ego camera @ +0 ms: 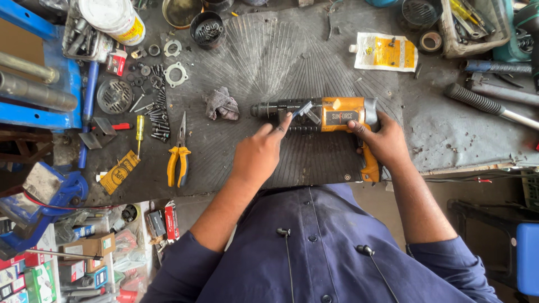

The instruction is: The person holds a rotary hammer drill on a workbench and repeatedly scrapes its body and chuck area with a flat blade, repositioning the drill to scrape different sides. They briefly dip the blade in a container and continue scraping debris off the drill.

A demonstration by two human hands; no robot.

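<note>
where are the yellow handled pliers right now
In the head view, the yellow-handled pliers lie on the dark mat, left of the left hand, beside the scattered screws.

Even daylight, sharp in the middle, bent at the edges

Soft, diffuse light falls from above on the workbench (438, 134), bright enough to show the ribs of the rubber mat (269, 56); shadows are faint and short, lying close under the pliers (179, 151) and the rag (222, 104). A mild sheen sits on the orange drill (331, 115) and the white tub (115, 17) at the far left. The centre is crisp; the brush (302, 109) looks slightly smeared. Wide-lens distortion curves the corners, and the near dark blue shirt (325, 247) is a little soft. The near right corner falls into shade.
</note>
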